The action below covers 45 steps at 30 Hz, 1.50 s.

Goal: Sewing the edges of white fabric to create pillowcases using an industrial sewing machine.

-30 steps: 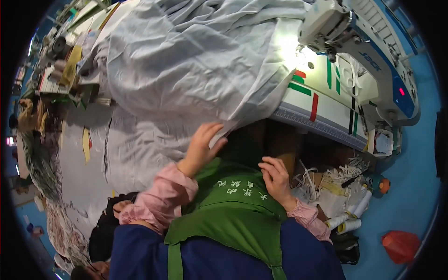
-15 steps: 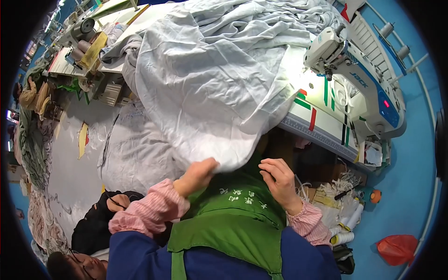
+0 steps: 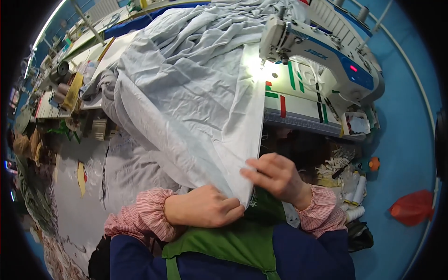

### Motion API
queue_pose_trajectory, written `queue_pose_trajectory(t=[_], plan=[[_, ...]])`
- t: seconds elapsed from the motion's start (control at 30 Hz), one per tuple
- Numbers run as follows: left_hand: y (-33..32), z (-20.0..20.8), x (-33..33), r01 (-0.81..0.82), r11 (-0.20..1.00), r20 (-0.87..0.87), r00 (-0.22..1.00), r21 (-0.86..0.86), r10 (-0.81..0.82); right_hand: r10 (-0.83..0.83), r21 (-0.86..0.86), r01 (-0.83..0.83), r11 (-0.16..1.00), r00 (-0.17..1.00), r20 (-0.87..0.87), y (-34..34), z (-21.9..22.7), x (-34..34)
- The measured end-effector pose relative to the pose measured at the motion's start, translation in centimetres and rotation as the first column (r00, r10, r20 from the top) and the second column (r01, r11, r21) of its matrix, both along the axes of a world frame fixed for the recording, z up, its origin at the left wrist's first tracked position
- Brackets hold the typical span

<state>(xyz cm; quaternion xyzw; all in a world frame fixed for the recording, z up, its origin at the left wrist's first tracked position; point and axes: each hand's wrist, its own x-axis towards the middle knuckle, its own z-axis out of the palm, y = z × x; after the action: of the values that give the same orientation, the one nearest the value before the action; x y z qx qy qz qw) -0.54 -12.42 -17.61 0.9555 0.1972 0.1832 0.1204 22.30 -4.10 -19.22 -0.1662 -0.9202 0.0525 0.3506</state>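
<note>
A large pale grey fabric sheet (image 3: 186, 102) runs from the sewing table down to my lap, its right edge drawn fairly straight. Close to the apron, my left hand (image 3: 203, 206) is closed on the sheet's near corner. My right hand (image 3: 276, 179) is at the right edge just above that corner, thumb and fingers pinching the cloth; its fingertips are slightly blurred. To the right of the sheet stands a white and blue sewing machine (image 3: 322, 56), its lamp lighting the cloth beside the needle area.
A ruler strip (image 3: 298, 120) lines the table's front edge. Thread cones (image 3: 358, 189) and scraps lie below on the right, near a red bag (image 3: 411, 207). More grey cloth (image 3: 135, 163) hangs at left. Another machine's table (image 3: 51, 105) stands at far left.
My left hand has moved right and down with the cloth corner. My right hand, empty before, has come to the fabric's edge. The view has shifted, and the sheet's right edge is straighter.
</note>
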Motion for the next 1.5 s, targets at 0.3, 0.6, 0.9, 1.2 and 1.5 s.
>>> queue_pose_trajectory(t=[0.3,0.6,0.9,1.2,1.5], plan=[[5.4,-3.9,0.7,0.009,0.888,-0.044,0.999,-0.459,-0.033,-0.066,-0.324,0.068,0.944,0.998,0.016,-2.8,-8.9,3.0],[22.2,-9.1,-0.4,-0.460,0.885,-0.068,0.883,0.068,0.464,-0.104,-0.641,0.055,0.766,0.994,-0.039,-0.2,-12.1,2.8],[29.9,-9.5,-1.6,-0.424,0.905,-0.105,0.899,0.033,0.425,-0.154,-0.659,0.103,0.745,0.988,-0.019,4.1,-12.1,2.4],[36.2,-10.0,-2.7,-0.413,0.910,-0.120,0.903,0.035,0.414,-0.177,-0.602,0.120,0.790,0.983,-0.037,8.9,-10.8,1.4],[42.2,-10.7,-4.0,-0.391,0.914,-0.071,0.914,0.113,0.400,-0.217,-0.534,0.159,0.830,0.975,-0.047,13.3,-9.0,0.2]])
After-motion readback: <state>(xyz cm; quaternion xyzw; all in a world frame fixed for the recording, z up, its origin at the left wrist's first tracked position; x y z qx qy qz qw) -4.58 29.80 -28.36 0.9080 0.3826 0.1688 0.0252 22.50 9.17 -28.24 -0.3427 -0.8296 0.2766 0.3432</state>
